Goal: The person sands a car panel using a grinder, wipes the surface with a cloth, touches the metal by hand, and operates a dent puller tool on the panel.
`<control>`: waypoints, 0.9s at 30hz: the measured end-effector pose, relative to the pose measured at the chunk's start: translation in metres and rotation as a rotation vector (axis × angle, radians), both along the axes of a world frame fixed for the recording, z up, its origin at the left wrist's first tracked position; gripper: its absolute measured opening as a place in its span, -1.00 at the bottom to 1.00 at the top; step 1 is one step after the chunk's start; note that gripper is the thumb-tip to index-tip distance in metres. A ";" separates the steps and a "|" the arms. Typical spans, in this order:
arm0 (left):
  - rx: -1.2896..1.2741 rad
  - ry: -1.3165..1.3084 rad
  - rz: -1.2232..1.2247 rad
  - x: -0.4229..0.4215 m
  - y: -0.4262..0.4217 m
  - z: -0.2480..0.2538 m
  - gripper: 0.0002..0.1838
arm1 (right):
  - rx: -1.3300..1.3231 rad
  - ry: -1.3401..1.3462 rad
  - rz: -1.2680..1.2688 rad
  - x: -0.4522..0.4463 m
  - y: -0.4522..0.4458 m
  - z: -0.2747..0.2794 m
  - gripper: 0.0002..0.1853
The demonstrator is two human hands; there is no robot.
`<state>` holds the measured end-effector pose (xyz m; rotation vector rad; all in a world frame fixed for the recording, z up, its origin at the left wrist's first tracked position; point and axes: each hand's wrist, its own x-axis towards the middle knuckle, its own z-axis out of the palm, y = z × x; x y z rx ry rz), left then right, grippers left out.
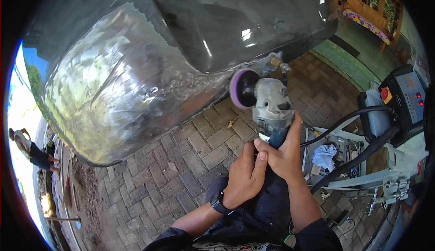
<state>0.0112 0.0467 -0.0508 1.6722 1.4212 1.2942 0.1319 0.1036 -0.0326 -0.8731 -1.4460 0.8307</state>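
The grinder (272, 110) is held in the air over the brick paving (158, 196), head uppermost, its purple-rimmed disc (242, 87) just beside the lower edge of the car panel (127, 78), towards that edge's right end; whether disc and metal touch, I cannot tell. The right hand (286, 155) is wrapped round the upper part of the blue body, just below the metal head. The left hand (244, 169) is closed about the lower body, its thumb up against the right hand; some of its fingertips are hidden.

The grinder looks fairly heavy and rigid, with most weight at the head, so the body is the sound place to grip, two-handed, clear of the disc. The disc's rim seems a little softer than the metal. The panel looks stiff and smooth, bare and shiny at its left and dark grey above.

Counted: one grinder, one disc, one panel and one watch (220, 203) on the left wrist. One cart (380, 183) bears one control box (408, 92) at its far end, with one red knob (386, 93), and one white rag (324, 156) near its left edge. Two black cables (358, 165) run from the box. Farther off are one bench (371, 14), one broom (67, 196) and one other person (28, 147).
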 end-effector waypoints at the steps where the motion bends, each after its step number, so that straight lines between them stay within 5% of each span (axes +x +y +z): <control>1: 0.010 -0.006 0.023 0.000 -0.003 -0.004 -0.56 | 0.016 -0.012 -0.013 -0.002 -0.001 -0.003 0.00; 10: 0.059 -0.159 0.086 -0.018 -0.022 -0.017 -0.38 | 0.226 -0.213 0.106 -0.022 -0.015 0.012 0.08; 20: 0.027 -0.272 -0.023 -0.014 -0.029 0.021 -0.47 | -0.031 -0.238 0.230 -0.013 -0.024 0.068 0.07; 27: 0.062 -0.241 -0.050 -0.024 -0.030 0.023 -0.46 | 0.034 -0.308 0.215 -0.016 -0.025 0.067 0.05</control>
